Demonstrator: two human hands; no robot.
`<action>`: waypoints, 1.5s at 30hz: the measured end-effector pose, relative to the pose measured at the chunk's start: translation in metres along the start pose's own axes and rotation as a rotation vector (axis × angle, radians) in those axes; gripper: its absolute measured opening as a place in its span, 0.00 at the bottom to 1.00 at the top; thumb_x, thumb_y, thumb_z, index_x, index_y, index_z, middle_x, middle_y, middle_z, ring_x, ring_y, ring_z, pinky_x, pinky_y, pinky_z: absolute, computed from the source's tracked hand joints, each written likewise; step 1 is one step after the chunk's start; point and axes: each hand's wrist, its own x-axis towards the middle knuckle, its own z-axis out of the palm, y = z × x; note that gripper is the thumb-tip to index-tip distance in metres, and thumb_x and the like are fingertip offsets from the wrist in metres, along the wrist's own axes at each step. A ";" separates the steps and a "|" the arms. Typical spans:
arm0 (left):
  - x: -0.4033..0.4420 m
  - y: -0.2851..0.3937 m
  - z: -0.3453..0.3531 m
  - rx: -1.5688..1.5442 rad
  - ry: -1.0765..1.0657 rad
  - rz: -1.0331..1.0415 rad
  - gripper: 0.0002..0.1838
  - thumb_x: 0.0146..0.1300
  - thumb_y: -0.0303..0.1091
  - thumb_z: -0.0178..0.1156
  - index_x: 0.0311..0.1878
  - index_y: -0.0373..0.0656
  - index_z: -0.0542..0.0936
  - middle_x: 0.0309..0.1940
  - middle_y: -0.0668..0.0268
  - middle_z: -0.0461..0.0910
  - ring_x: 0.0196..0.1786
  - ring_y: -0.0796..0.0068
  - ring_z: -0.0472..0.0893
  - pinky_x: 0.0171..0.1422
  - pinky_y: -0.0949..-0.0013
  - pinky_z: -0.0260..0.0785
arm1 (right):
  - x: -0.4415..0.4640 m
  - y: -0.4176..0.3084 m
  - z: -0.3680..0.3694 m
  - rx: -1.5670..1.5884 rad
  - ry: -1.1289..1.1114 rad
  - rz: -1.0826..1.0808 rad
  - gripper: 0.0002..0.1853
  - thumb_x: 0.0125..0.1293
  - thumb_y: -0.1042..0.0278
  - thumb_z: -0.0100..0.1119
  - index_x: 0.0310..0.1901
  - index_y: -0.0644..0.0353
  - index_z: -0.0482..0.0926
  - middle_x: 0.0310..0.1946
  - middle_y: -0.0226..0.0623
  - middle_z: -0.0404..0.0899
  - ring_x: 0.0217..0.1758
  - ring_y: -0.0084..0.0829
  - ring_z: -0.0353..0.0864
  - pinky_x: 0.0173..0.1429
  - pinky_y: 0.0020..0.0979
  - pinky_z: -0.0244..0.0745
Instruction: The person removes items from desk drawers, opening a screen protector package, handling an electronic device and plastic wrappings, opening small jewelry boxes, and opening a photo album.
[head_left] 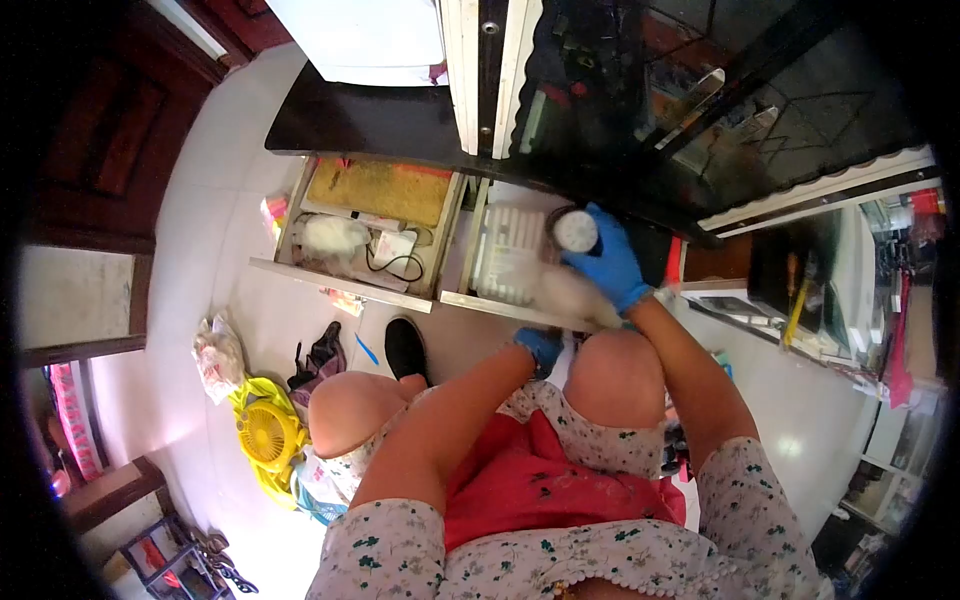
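Observation:
My right hand (pixel 613 262), in a blue glove, reaches over the right drawer (pixel 478 298) and grips a round white-faced object (pixel 575 231) with dark sides. Its exact kind is not clear. Below it lies a blurred whitish bundle (pixel 572 294), perhaps a plastic bag. White tube-like pieces (pixel 508 245) fill the left part of this drawer. My left hand (pixel 541 351), gloved in blue too, is curled near the drawer's front, beside my knee. What its fingers hold, if anything, is hidden.
Left of it, another open drawer (pixel 345 285) holds a yellowish pad (pixel 380 190), a clear plastic bag (pixel 333 236) and a black cord. A dark glass-fronted cabinet (pixel 600 90) rises above. A yellow fan (pixel 267 436) and a plastic bag (pixel 218 357) are on the floor at left.

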 end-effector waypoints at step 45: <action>-0.029 0.014 0.006 -0.140 0.061 -0.065 0.36 0.64 0.34 0.43 0.71 0.50 0.38 0.54 0.47 0.71 0.48 0.48 0.76 0.50 0.56 0.69 | 0.021 -0.026 -0.001 -1.009 -0.087 -0.415 0.30 0.56 0.69 0.50 0.64 0.43 0.63 0.68 0.34 0.54 0.41 0.33 0.72 0.39 0.36 0.70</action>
